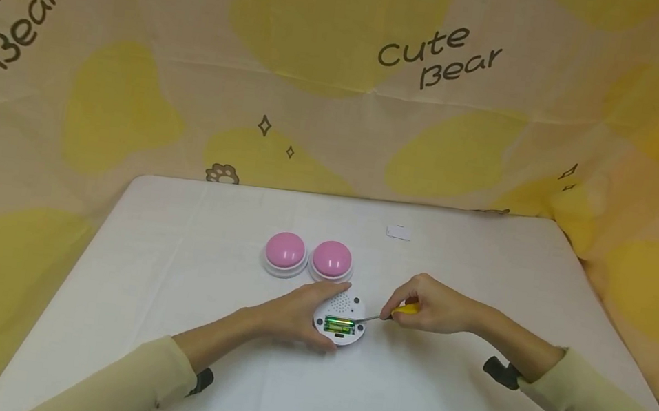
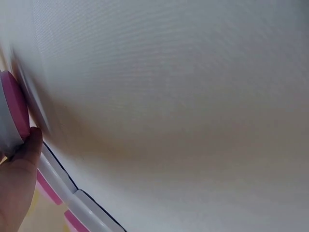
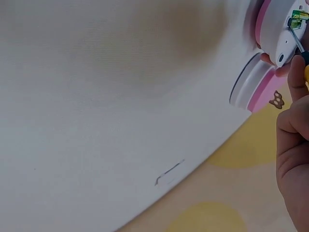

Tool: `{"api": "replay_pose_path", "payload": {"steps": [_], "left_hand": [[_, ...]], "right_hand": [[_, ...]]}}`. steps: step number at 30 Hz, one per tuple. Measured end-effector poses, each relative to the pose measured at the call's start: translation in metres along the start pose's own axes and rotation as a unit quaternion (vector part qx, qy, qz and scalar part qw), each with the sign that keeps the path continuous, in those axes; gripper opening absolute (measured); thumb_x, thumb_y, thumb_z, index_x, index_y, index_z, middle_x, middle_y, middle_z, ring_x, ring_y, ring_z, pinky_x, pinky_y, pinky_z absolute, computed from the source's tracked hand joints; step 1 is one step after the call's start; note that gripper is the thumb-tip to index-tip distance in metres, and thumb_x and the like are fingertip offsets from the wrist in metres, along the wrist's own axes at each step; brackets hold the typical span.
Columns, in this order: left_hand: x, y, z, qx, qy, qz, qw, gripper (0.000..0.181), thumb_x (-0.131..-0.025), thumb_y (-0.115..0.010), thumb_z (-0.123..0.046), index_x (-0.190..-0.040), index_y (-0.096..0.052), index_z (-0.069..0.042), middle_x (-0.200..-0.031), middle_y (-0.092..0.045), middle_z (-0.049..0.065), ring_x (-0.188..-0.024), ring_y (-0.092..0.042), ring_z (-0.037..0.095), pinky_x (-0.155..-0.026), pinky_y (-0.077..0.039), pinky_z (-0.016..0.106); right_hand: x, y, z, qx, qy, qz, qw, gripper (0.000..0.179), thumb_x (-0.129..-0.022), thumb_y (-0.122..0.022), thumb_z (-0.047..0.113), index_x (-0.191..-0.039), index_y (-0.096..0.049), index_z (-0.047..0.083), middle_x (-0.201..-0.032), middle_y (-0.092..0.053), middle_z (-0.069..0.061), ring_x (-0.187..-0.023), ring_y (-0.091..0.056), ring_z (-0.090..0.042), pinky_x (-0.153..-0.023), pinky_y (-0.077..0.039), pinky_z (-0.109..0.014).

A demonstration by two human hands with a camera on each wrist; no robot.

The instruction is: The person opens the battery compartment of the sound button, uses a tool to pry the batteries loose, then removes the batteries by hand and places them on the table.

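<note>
An upturned round push-button device (image 1: 340, 302) shows its white underside, with a speaker grille and an uncovered battery compartment. Two green batteries (image 1: 340, 326) lie side by side in that compartment. My left hand (image 1: 293, 313) grips the device by its rim, thumb and fingers on opposite sides. In the left wrist view, its pink dome (image 2: 17, 106) faces the tabletop. My right hand (image 1: 435, 305) holds a screwdriver (image 1: 406, 309) by its yellow handle. The screwdriver's metal shaft (image 3: 296, 38) reaches the end of the batteries in the right wrist view.
Two more pink push buttons (image 1: 285, 250) stand dome-up, side by side, just beyond the left hand. A small flat white piece (image 1: 399, 233) lies farther back on the white-covered table (image 1: 228, 213). Behind the table hangs a patterned yellow cloth (image 1: 340, 26).
</note>
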State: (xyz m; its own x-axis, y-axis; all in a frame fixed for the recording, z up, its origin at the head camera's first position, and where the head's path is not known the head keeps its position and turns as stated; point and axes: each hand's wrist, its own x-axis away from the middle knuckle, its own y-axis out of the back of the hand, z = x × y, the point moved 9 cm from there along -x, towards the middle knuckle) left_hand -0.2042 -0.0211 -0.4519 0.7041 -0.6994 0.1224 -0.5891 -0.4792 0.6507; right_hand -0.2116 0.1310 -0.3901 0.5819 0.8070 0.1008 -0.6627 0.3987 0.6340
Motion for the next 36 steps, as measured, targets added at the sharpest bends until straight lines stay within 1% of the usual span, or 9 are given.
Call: {"api": "replay_pose_path", "payload": {"steps": [4, 8, 11, 15, 19, 22, 25, 31, 36], "left_hand": [[0.0, 0.0, -0.002, 0.008, 0.004, 0.004, 0.9999, 0.102, -0.075, -0.087, -0.035, -0.157, -0.03, -0.013, -0.155, -0.038, 0.0, -0.131, -0.042, 0.014, -0.11, -0.037, 0.037], [-0.001, 0.0, -0.004, 0.018, 0.003, 0.004, 0.9998, 0.1, -0.076, -0.087, -0.033, -0.156, -0.031, -0.014, -0.153, -0.04, -0.001, -0.129, -0.042, 0.014, -0.11, -0.037, 0.037], [-0.002, -0.002, -0.003, 0.026, -0.001, 0.002, 0.9996, 0.099, -0.076, -0.087, -0.032, -0.155, -0.032, -0.013, -0.152, -0.041, -0.001, -0.129, -0.043, 0.014, -0.11, -0.037, 0.036], [-0.004, -0.004, -0.004, 0.04, -0.009, 0.003, 0.9992, 0.099, -0.076, -0.087, -0.03, -0.155, -0.03, -0.012, -0.152, -0.04, 0.001, -0.128, -0.043, 0.014, -0.11, -0.036, 0.035], [-0.004, -0.006, -0.003, 0.052, -0.005, 0.01, 0.9986, 0.101, -0.077, -0.086, -0.029, -0.156, -0.026, -0.012, -0.153, -0.038, 0.002, -0.127, -0.043, 0.014, -0.112, -0.035, 0.036], [-0.003, -0.008, -0.002, 0.064, 0.003, 0.02, 0.9978, 0.103, -0.078, -0.085, -0.03, -0.158, -0.023, -0.014, -0.155, -0.034, 0.001, -0.129, -0.04, 0.013, -0.113, -0.033, 0.037], [-0.003, -0.01, -0.003, 0.074, 0.004, 0.029, 0.9968, 0.104, -0.079, -0.085, -0.029, -0.158, -0.019, -0.015, -0.155, -0.031, 0.0, -0.129, -0.039, 0.013, -0.113, -0.032, 0.037], [-0.002, -0.011, -0.004, 0.068, -0.007, 0.034, 0.9971, 0.103, -0.081, -0.084, -0.031, -0.158, -0.017, -0.014, -0.152, -0.032, 0.0, -0.127, -0.041, 0.012, -0.112, -0.034, 0.034], [-0.001, -0.011, -0.004, 0.067, -0.006, 0.037, 0.997, 0.103, -0.081, -0.083, -0.031, -0.158, -0.017, -0.015, -0.153, -0.031, 0.0, -0.128, -0.04, 0.012, -0.113, -0.033, 0.035]], "right_hand": [[-0.001, 0.0, 0.003, 0.017, 0.001, 0.004, 0.9998, 0.016, -0.091, -0.066, 0.004, -0.1, -0.079, 0.006, -0.1, -0.076, -0.005, -0.09, -0.066, -0.011, -0.083, -0.055, -0.029], [-0.002, 0.001, 0.008, 0.044, 0.001, 0.008, 0.999, 0.016, -0.09, -0.066, 0.004, -0.1, -0.079, 0.008, -0.099, -0.075, 0.001, -0.091, -0.066, -0.01, -0.083, -0.055, -0.029], [-0.004, 0.001, 0.011, 0.059, -0.005, 0.014, 0.9982, 0.017, -0.09, -0.066, 0.005, -0.1, -0.079, 0.009, -0.099, -0.075, 0.005, -0.094, -0.067, -0.01, -0.084, -0.055, -0.03], [-0.004, 0.0, 0.011, 0.069, -0.02, 0.021, 0.9972, 0.017, -0.089, -0.067, 0.005, -0.099, -0.079, 0.009, -0.099, -0.075, 0.006, -0.095, -0.067, -0.011, -0.084, -0.055, -0.03], [-0.004, 0.0, 0.01, 0.074, -0.025, 0.025, 0.9967, 0.016, -0.089, -0.067, 0.005, -0.099, -0.08, 0.01, -0.099, -0.075, 0.006, -0.094, -0.066, -0.01, -0.083, -0.054, -0.028], [-0.005, -0.001, 0.011, 0.072, -0.02, 0.025, 0.9969, 0.016, -0.089, -0.067, 0.007, -0.099, -0.08, 0.009, -0.1, -0.075, 0.006, -0.093, -0.066, -0.01, -0.083, -0.054, -0.027], [-0.006, -0.002, 0.011, 0.068, -0.017, 0.023, 0.9972, 0.016, -0.09, -0.067, 0.007, -0.099, -0.08, 0.009, -0.1, -0.075, 0.005, -0.091, -0.065, -0.009, -0.081, -0.055, -0.027], [-0.005, -0.002, 0.009, 0.067, -0.014, 0.015, 0.9975, 0.016, -0.089, -0.066, 0.005, -0.097, -0.08, 0.009, -0.099, -0.075, 0.005, -0.086, -0.064, -0.008, -0.078, -0.055, -0.027], [-0.005, -0.004, 0.008, 0.064, -0.006, 0.008, 0.9979, 0.017, -0.088, -0.066, 0.004, -0.096, -0.08, 0.009, -0.097, -0.075, 0.005, -0.084, -0.064, -0.008, -0.077, -0.055, -0.027]]}}
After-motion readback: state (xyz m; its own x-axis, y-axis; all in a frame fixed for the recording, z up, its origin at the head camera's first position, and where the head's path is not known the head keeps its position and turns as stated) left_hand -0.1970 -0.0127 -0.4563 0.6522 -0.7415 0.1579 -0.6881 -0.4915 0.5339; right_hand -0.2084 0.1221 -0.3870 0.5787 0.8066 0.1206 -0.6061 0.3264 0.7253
